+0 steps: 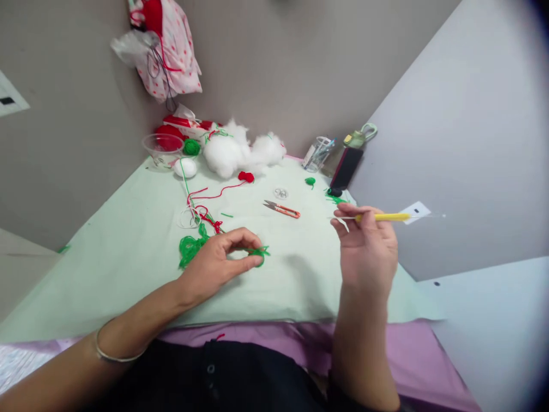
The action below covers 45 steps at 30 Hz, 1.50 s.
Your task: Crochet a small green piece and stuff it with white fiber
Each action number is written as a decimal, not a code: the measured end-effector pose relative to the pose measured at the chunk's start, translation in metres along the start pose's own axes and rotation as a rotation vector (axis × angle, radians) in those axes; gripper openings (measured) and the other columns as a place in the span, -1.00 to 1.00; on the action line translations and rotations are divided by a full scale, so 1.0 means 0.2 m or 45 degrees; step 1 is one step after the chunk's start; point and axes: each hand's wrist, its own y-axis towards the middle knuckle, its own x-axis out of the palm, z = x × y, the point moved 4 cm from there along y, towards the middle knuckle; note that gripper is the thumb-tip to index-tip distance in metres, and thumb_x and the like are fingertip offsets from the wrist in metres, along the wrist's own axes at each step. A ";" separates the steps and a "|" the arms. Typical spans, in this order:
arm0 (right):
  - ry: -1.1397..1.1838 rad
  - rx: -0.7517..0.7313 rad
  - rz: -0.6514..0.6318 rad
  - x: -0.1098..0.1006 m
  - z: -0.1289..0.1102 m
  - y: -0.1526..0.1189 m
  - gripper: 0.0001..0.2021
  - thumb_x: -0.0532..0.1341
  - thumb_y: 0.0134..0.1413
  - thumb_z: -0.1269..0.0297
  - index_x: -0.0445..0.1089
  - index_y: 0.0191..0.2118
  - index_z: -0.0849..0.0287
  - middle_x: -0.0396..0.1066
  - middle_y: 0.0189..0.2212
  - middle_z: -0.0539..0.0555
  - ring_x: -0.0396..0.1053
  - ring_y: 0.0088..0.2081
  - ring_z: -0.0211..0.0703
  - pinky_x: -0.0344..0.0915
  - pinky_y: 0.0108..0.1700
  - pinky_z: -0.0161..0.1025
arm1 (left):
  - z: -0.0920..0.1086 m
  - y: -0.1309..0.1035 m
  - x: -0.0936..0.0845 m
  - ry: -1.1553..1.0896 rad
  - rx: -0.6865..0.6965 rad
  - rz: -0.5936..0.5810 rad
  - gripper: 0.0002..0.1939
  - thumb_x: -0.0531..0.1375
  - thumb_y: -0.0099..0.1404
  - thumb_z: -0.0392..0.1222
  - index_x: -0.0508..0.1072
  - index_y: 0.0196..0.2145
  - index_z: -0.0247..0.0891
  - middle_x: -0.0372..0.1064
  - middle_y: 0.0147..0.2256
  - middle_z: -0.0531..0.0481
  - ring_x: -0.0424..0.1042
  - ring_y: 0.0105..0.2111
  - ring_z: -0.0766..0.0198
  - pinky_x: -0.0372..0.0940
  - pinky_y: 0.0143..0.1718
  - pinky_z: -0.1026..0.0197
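In the head view we take the orange snips (281,209) on the bench (128,274) as our landmark. Nearer to us than the snips and a little to their left, our left hand (223,254) curves round so that thumb and fingertips nearly meet, pinching a small green yarn piece (259,252). To the right of the snips, our right hand (369,246) is raised, its thumb and fingers closed on a yellow-handled tool (388,217) with a thin metal shaft. Left of the snips and closer to us, a loose green yarn bundle (191,249) lies just beside our left wrist. Just beyond the snips sits a small clear dish (281,194); beyond them to the left are a red knitted piece (246,177) and, farther off, white stuffing (227,154). Beyond them to the right, a clear cup (318,154) stands near a dark phone (347,169).
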 end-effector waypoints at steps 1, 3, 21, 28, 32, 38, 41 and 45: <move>0.000 0.013 -0.038 -0.03 0.01 0.03 -0.82 0.21 0.29 0.15 0.45 -0.27 0.12 0.58 -0.28 0.08 0.56 -0.24 -0.16 0.48 -0.16 -0.15 | 0.01 0.01 -0.04 0.066 0.077 0.076 -0.88 0.35 0.24 -0.13 0.52 -0.31 -0.19 0.49 -0.29 0.00 0.45 -0.22 0.17 0.30 -0.08 0.11; -0.154 0.042 -0.191 -0.07 0.04 0.07 -0.82 0.20 0.29 0.15 0.45 -0.18 0.13 0.56 -0.40 0.05 0.55 -0.32 -0.13 0.48 -0.15 -0.08 | 0.04 0.03 -0.10 0.212 0.266 0.199 -0.91 0.33 0.28 -0.14 0.53 -0.30 -0.17 0.50 -0.27 -0.01 0.45 -0.17 0.14 0.29 -0.02 0.09; -0.675 -0.243 -0.892 0.49 0.08 -0.01 -0.77 0.19 0.31 0.22 0.56 -0.30 0.15 0.58 -0.43 0.03 0.47 -0.41 -0.23 0.38 -0.27 -0.28 | 0.19 0.23 -0.15 0.945 1.069 0.461 -0.78 0.22 0.34 -0.30 0.49 -0.06 -0.13 0.56 -0.27 -0.03 0.50 -0.07 0.06 0.15 0.30 -0.18; 0.170 0.675 -0.953 0.59 0.27 -0.02 -0.60 0.29 0.16 -0.10 0.59 -0.31 0.19 0.59 -0.35 0.07 0.49 -0.29 -0.22 0.41 -0.13 -0.26 | 0.12 0.32 -0.14 1.004 1.078 0.304 -0.70 0.13 0.40 -0.33 0.49 0.04 -0.19 0.57 -0.08 -0.16 0.46 0.09 0.02 0.21 0.28 -0.17; 0.377 0.820 -0.628 0.57 0.38 0.03 -0.63 0.46 -0.07 -0.06 0.59 -0.38 0.19 0.60 -0.39 0.07 0.49 -0.33 -0.23 0.40 -0.16 -0.26 | 0.07 0.29 -0.08 0.938 0.935 0.121 -0.47 0.07 0.43 -0.33 0.23 0.33 -0.21 0.33 0.24 -0.28 0.26 0.31 0.00 0.21 0.32 -0.18; 0.479 0.857 -0.390 0.46 0.44 0.18 -0.65 0.49 -0.09 0.03 0.59 -0.25 0.17 0.63 -0.28 0.07 0.47 -0.35 -0.33 0.32 -0.41 -0.44 | 0.02 0.30 -0.19 0.902 0.656 0.143 -0.54 0.11 0.42 -0.25 0.30 0.25 -0.19 0.30 0.25 -0.26 0.27 0.29 -0.03 0.21 0.31 -0.19; 0.527 0.883 -0.357 0.44 0.44 0.21 -0.70 0.47 -0.03 0.07 0.57 -0.24 0.15 0.62 -0.26 0.05 0.44 -0.40 -0.36 0.30 -0.49 -0.47 | -0.03 0.40 -0.28 0.929 0.378 0.045 -0.63 0.18 0.35 -0.08 0.46 0.08 -0.19 0.47 0.09 -0.18 0.39 0.16 -0.09 0.26 0.24 -0.19; 0.647 0.991 -0.379 0.44 0.43 0.19 -0.76 0.44 0.06 0.13 0.56 -0.23 0.16 0.61 -0.31 0.05 0.44 -0.42 -0.35 0.34 -0.49 -0.47 | -0.09 0.53 -0.30 0.714 0.096 -0.103 -0.52 0.19 0.28 -0.05 0.42 0.14 -0.16 0.41 0.18 -0.14 0.34 0.21 -0.06 0.24 0.24 -0.09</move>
